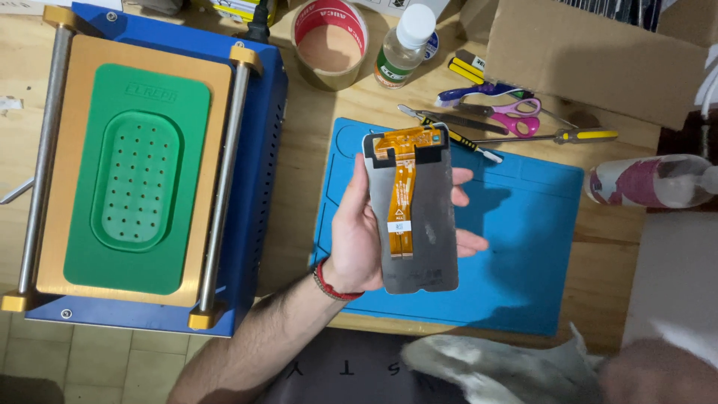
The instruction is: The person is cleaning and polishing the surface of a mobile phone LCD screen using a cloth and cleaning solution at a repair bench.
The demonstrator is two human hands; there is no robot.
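Grey phone screen panel (419, 217) held upright, brown cardboard box (591, 56) top right, white-labelled clear bottle (402, 49)

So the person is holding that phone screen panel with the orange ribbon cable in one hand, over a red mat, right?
Not quite: the mat under it is blue, not red. The head view shows the left hand holding the phone screen panel with its orange ribbon cable facing up, above that blue mat.
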